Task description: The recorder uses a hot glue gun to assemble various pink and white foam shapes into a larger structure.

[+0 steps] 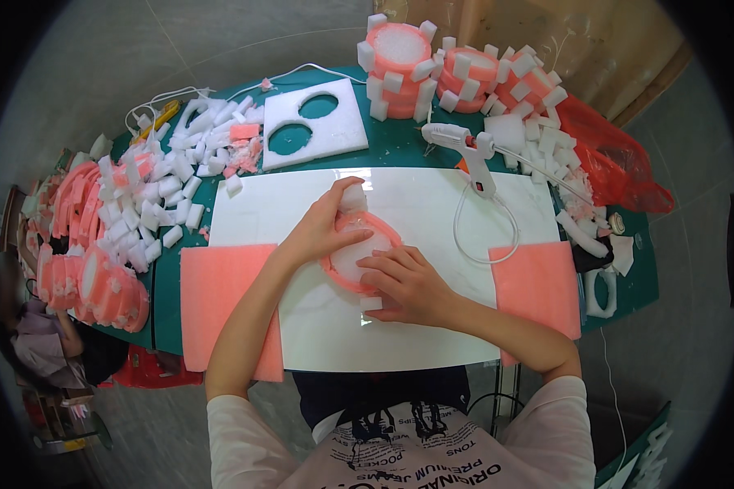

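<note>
A round foam piece with a pink rim and a white disc inside (353, 262) lies on the white board (318, 334) in front of me. My left hand (326, 228) grips its upper left edge, the thumb over the rim and the fingertips around a white foam block (353, 198) at the far side. With bent fingers my right hand (404, 285) holds the lower right edge. A second white foam block (372, 304) sits against the near rim, by my right thumb. My fingers partly cover the rim on the right.
A white glue gun (465, 151) rests at the far right, its cable looping onto the board. Pink foam sheets (228, 306) flank the board. Loose white foam blocks (171, 187) and pink rings (106, 285) pile up left. Finished-looking stacks (400, 69) stand behind. Another person (49, 342) sits far left.
</note>
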`<state>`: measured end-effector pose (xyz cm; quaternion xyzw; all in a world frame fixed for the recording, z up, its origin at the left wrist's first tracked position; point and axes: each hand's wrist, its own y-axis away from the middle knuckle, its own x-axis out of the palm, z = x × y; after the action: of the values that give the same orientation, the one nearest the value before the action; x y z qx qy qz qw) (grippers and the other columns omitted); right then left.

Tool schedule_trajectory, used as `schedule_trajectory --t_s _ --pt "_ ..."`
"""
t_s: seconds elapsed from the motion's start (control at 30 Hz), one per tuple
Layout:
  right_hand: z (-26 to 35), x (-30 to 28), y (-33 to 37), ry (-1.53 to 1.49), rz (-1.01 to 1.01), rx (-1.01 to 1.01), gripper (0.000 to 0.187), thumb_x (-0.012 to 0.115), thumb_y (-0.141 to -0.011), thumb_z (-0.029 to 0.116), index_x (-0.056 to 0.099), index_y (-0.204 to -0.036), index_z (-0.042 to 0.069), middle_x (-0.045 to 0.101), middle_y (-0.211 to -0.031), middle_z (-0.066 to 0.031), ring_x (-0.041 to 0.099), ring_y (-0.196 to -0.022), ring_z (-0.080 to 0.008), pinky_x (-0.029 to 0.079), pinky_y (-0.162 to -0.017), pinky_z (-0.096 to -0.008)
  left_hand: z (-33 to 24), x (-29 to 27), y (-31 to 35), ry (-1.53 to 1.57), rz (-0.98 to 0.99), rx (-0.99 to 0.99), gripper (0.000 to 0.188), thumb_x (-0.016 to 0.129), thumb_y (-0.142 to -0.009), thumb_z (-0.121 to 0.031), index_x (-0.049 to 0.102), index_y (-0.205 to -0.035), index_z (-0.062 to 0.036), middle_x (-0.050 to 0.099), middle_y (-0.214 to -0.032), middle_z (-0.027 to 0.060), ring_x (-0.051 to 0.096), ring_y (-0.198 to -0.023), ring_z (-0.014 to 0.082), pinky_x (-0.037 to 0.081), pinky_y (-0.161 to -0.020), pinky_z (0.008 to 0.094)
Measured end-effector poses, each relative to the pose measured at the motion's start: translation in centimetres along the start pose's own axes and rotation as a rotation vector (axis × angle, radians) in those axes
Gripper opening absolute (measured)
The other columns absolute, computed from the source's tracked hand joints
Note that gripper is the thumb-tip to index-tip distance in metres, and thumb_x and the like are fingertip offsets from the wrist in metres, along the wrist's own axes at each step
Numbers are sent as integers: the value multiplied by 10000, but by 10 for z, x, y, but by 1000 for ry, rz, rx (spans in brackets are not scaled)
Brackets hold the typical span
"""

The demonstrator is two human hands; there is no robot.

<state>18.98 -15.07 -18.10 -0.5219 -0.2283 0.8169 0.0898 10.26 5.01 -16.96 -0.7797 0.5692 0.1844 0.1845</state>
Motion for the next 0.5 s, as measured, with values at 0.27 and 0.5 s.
schedule_trajectory --t_s 0.27,0.5 --pt "-2 3 3 -21 4 -5 531 784 -625 303 524 -1047 113 511 -1238 -48 470 -1111 -249 372 -948 -420 -3 0 0 0 4 -26 713 744 -723 -232 377 -1324 -121 561 -1110 180 570 -978 311 461 -856 367" --pt "-1 3 2 -14 -6 -2 522 789 -629 310 532 -1043 120 518 -1240 -41 481 -1103 -240 375 -947 -405 3 0 -1 -69 5 3 763 735 -716 -176 321 -1355 -127 607 -1114 163 608 -945 278 475 -885 354"
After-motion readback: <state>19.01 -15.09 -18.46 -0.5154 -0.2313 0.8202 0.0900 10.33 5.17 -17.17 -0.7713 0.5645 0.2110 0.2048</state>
